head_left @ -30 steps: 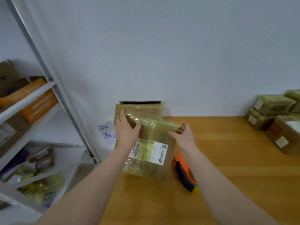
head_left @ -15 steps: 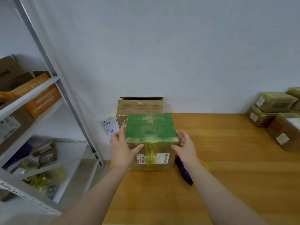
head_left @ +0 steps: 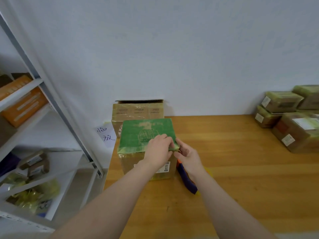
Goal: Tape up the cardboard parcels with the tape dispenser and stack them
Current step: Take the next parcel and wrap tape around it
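Just one parcel (head_left: pixel 138 135) meets left hand (head_left: pixel 157 150) and right hand (head_left: pixel 189 157) (one dispenser (head_left: pixel 187 180) beside).

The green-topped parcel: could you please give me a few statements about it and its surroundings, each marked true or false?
1. The green-topped parcel stands on the wooden table. True.
2. The right hand holds the tape dispenser. False: the dispenser lies on the table to the right of the parcel, and the right hand is at the parcel's near right corner.
3. The left hand rests on the parcel's green top. True.
4. The taped parcels are stacked at the table's left end. False: they are at its right end.
5. A brown box stands behind the parcel, by the wall. True.
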